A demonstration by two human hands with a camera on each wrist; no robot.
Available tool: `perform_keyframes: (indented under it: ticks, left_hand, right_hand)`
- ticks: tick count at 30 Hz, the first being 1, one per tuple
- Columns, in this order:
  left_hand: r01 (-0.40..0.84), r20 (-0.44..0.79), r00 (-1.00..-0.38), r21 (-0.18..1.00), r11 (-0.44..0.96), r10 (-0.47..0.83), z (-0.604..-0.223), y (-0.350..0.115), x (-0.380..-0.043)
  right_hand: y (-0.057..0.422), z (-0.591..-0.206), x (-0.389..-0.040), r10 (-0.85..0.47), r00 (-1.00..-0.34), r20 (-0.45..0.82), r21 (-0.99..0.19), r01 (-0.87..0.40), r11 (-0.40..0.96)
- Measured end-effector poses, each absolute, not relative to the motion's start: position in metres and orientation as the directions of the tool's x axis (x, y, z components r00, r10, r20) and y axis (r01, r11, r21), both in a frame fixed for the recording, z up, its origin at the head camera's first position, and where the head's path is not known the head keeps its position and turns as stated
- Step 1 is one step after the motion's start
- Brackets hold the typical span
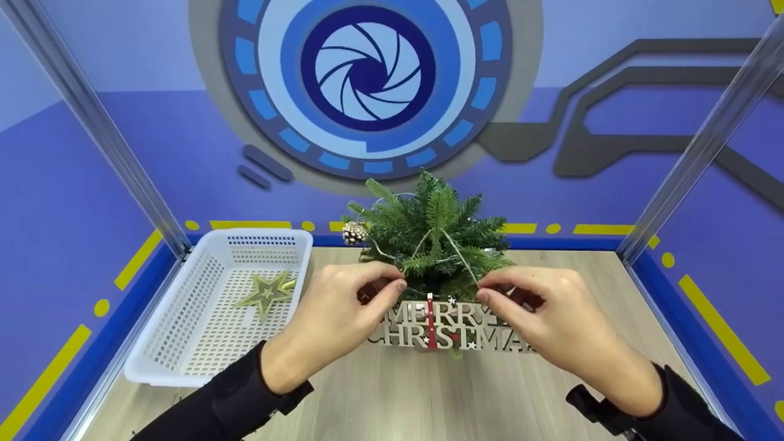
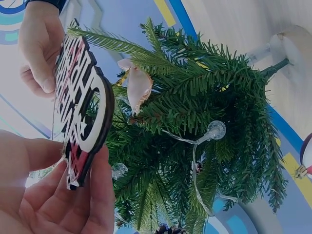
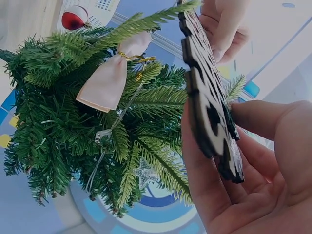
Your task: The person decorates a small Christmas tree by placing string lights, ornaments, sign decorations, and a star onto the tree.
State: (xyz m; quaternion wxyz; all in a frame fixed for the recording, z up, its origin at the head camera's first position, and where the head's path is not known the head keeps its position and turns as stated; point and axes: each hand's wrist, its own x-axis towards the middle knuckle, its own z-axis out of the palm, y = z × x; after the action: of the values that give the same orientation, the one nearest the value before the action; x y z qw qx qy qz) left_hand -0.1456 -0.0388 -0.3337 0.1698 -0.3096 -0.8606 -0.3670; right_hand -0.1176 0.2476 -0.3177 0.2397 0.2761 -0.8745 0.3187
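A wooden "Merry Christmas" sign [image 1: 442,327] with a red strip hangs in front of a small green Christmas tree [image 1: 438,214]. Its twine [image 1: 459,254] rises to a peak at a front branch. My left hand [image 1: 340,306] pinches the twine's left side just above the sign, and my right hand [image 1: 551,309] pinches the right side. In both wrist views, curled fingers lie close around the sign's ends; exact contact there is partly hidden. The tree carries a pinecone [image 1: 354,233], a pale cloth ornament [image 3: 105,83] and a clear bulb light [image 2: 216,130].
At the left stands a white perforated basket [image 1: 138,361] with a gold star [image 1: 267,295] inside. A red and white ball [image 3: 74,18] shows near it in the right wrist view. Blue walls and metal posts bound the wooden table [image 1: 392,404].
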Motion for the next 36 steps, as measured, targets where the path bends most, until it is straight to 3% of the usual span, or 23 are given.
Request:
perform_keyframes:
  ticks: [11,36]
  left_hand:
    - [0.661,0.550,-0.742,0.502,0.558,0.384,-0.337,-0.041,-0.146]
    - [0.686,0.604,-0.705,0.451,0.571,0.372,-0.340,-0.044,-0.149]
  right_hand:
    - [0.254,-0.320,-0.113,-0.287,-0.717,0.635,-0.445,-0.643,0.624]
    - [0.267,-0.327,-0.109,-0.237,-0.755,0.612,-0.563,-0.626,0.540]
